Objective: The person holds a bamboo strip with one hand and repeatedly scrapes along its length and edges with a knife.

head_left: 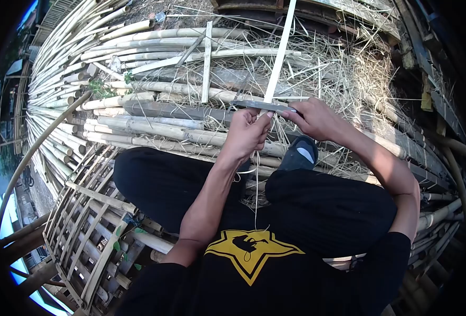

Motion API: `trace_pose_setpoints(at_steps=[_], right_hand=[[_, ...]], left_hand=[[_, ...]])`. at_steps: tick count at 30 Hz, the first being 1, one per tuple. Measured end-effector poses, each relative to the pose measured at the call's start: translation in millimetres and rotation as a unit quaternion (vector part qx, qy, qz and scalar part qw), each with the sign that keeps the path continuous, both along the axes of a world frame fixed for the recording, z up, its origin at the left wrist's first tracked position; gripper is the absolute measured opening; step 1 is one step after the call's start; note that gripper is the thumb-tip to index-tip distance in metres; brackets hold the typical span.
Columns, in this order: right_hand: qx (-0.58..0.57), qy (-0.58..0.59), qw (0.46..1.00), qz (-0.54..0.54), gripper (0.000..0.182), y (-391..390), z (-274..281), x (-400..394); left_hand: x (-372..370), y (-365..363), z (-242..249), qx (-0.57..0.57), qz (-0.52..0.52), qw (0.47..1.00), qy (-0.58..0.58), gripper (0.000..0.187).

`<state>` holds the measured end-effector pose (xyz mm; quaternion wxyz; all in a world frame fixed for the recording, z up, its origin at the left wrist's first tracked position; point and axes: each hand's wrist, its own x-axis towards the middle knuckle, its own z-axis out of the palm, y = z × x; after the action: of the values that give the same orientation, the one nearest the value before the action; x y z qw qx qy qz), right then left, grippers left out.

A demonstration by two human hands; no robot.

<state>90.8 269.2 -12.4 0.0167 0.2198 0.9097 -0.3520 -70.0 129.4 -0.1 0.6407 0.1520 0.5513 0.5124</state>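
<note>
My right hand [318, 120] is closed round the handle of a knife [259, 105], whose blade points left across a long pale bamboo strip [280, 52]. The strip runs away from me toward the top of the view. My left hand [247, 131] is closed on the strip's near end, thumb and fingers pinched just below the blade. A thin curled sliver [257, 184] hangs below the left hand toward my shirt. Fingers hide the exact contact between blade and strip.
Bamboo poles [180, 126] lie beneath and ahead of me, with a large stack at left. Shavings [338, 73] cover the ground at upper right. A woven bamboo lattice [93, 216] stands at lower left. A short flat bamboo piece [207, 63] lies across the poles.
</note>
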Motion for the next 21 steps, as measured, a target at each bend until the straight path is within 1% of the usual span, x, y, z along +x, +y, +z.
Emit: trace_pose_setpoints(at_steps=[2, 3, 5, 7, 8, 9, 11, 13, 15, 16, 17, 19, 20, 21], right_hand=[[0.024, -0.004, 1.000, -0.001, 0.050, -1, 0, -1], [0.024, -0.003, 1.000, -0.002, 0.050, 5, -1, -2], [0.064, -0.046, 0.993, -0.092, 0.056, 34, -6, 0], [0.112, -0.051, 0.984, -0.131, 0.059, 77, -22, 17], [0.119, -0.047, 0.982, -0.142, 0.063, 85, -23, 22], [0.119, -0.047, 0.982, -0.140, 0.063, 85, -22, 19], [0.106, -0.063, 0.976, -0.179, 0.064, 82, -22, 17], [0.091, -0.061, 0.977, -0.181, 0.063, 74, -22, 20], [0.072, -0.040, 0.980, -0.179, 0.062, 70, -18, 16], [0.063, -0.040, 0.987, -0.141, 0.060, 61, -15, 14], [0.062, -0.040, 0.987, -0.141, 0.060, 49, -11, 10], [-0.007, -0.068, 0.995, -0.071, 0.059, 24, -1, 2], [-0.007, -0.068, 0.995, -0.073, 0.059, 15, -6, 3], [0.022, -0.014, 0.998, -0.051, 0.059, 5, -15, 3]], left_hand=[[1, -2, -1, 0.017, 0.016, 1.000, 0.001, 0.017], [-1, -2, 0, 0.016, 0.015, 1.000, 0.002, 0.017], [-1, -5, 2, 0.009, 0.013, 1.000, 0.001, 0.016], [5, -4, 5, -0.001, 0.006, 1.000, 0.003, 0.018], [5, -2, 5, -0.012, 0.000, 1.000, 0.005, 0.020], [4, -2, 5, -0.012, 0.001, 1.000, 0.004, 0.020], [3, 1, 3, 0.008, -0.014, 1.000, 0.004, 0.025], [6, 0, 3, -0.013, -0.014, 1.000, 0.011, 0.024], [8, -1, -3, 0.004, -0.014, 0.999, 0.042, 0.023], [8, 0, -2, 0.002, -0.004, 0.999, 0.045, 0.020], [8, 0, -4, 0.001, -0.004, 0.999, 0.045, 0.020], [5, -1, -12, 0.006, -0.006, 0.996, 0.092, 0.017], [6, -1, -16, 0.006, -0.008, 0.996, 0.093, 0.017], [7, 0, -20, 0.015, -0.007, 0.991, 0.133, 0.016]])
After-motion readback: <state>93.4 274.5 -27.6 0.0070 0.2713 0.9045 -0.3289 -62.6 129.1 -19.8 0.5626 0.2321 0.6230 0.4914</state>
